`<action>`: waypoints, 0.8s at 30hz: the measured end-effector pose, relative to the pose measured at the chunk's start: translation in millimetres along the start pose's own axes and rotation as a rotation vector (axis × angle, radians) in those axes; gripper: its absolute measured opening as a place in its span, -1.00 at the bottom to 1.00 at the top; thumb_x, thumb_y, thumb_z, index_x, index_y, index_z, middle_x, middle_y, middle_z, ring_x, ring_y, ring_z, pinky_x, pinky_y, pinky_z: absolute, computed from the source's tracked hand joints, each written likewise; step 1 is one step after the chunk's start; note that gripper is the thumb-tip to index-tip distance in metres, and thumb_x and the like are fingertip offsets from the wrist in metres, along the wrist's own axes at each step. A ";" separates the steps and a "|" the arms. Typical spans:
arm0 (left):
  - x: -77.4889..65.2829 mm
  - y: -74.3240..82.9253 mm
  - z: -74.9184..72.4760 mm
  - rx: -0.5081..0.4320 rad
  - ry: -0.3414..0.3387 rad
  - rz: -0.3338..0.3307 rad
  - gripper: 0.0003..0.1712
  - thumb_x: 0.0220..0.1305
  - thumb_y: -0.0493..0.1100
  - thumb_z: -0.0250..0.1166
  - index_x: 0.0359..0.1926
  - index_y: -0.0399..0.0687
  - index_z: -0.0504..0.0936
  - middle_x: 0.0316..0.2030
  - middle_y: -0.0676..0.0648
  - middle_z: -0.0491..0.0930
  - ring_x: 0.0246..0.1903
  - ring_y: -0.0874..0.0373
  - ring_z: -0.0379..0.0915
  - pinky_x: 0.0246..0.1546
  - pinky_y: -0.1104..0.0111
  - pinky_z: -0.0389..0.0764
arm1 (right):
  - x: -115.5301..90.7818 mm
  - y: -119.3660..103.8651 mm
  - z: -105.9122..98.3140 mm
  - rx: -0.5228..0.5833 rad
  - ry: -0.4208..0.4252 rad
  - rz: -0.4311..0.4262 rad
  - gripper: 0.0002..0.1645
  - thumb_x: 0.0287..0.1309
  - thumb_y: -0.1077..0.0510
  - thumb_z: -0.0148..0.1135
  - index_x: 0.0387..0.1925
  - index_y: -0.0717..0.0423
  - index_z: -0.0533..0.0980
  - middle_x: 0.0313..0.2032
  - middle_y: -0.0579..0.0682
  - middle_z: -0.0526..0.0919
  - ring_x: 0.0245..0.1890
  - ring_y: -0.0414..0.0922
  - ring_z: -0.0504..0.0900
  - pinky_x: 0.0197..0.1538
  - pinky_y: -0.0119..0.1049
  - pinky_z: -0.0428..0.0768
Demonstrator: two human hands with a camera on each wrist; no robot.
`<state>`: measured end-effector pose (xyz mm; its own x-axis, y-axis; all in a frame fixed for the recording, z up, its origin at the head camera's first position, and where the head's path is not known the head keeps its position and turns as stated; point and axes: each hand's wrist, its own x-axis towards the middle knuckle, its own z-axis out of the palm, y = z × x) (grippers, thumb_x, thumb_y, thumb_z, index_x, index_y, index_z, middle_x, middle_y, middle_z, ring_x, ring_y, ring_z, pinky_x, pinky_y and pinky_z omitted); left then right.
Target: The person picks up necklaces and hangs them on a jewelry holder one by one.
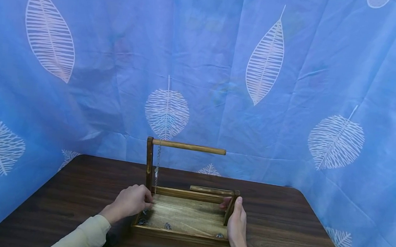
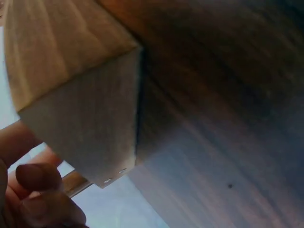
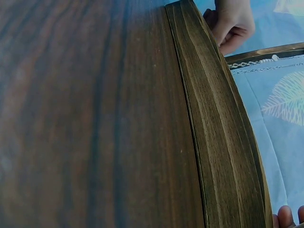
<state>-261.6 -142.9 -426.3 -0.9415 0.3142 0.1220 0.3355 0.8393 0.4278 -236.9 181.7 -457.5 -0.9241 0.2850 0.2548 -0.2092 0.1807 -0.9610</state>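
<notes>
A wooden jewelry stand [image 1: 181, 233] has a shallow tray, a tall left post with a top bar [image 1: 189, 147], and a short right post with a lower bar [image 1: 210, 190]. A silver chain [image 1: 157, 167] hangs from the top bar near the tall post. My left hand [image 1: 132, 201] is at the tray's left side by the chain's lower end, fingers bent; whether they pinch anything is hidden. My right hand [image 1: 237, 224] grips the stand around its short right post, fingertips showing on the inner side. Small silver pieces [image 1: 167, 225] lie along the tray's front edge.
The stand rests on a dark wood-grain table [image 1: 281, 223]. Blue cloth [image 1: 203, 62] with white leaf prints hangs behind the table and along both sides.
</notes>
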 end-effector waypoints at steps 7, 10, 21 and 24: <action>-0.3 -2.1 8.8 0.107 0.046 -0.008 -0.92 0.11 -0.16 0.56 -0.44 0.01 0.80 -0.61 0.16 0.58 -0.71 0.29 0.33 -0.73 0.36 0.34 | 0.4 -0.9 -1.0 0.005 -0.008 0.004 -0.12 0.60 -0.24 -0.56 0.01 0.39 0.50 -0.21 0.21 0.63 -0.14 0.08 0.61 0.00 -0.13 0.53; 0.0 -4.7 11.9 0.127 0.069 0.002 -0.87 0.09 -0.17 0.56 -0.51 0.02 0.76 -0.65 0.17 0.53 -0.72 0.29 0.32 -0.74 0.37 0.34 | 0.8 -0.8 -1.5 0.003 -0.012 0.001 -0.12 0.60 -0.23 -0.56 0.01 0.40 0.50 -0.21 0.22 0.64 -0.14 0.09 0.61 -0.01 -0.16 0.53; -0.3 -10.4 15.3 0.133 0.080 -0.019 -0.84 0.09 -0.19 0.56 -0.54 0.11 0.76 -0.56 0.17 0.58 -0.72 0.31 0.32 -0.74 0.38 0.35 | 1.3 0.5 -1.1 -0.001 -0.002 0.009 -0.11 0.60 -0.23 -0.58 0.00 0.40 0.51 -0.23 0.22 0.64 -0.15 0.07 0.61 -0.07 -0.25 0.50; -0.4 -10.9 15.1 0.134 0.088 -0.023 -0.87 0.08 -0.18 0.57 -0.52 0.10 0.78 -0.51 0.14 0.62 -0.70 0.32 0.35 -0.73 0.38 0.39 | 1.2 0.7 -1.1 -0.003 -0.007 0.004 -0.11 0.60 -0.23 -0.58 0.01 0.40 0.50 -0.23 0.22 0.64 -0.16 0.07 0.61 -0.06 -0.22 0.51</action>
<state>-264.4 -145.5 -444.5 -0.9462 0.2590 0.1937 0.3094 0.8994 0.3087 -237.8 183.3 -457.7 -0.9273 0.2788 0.2496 -0.2041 0.1822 -0.9618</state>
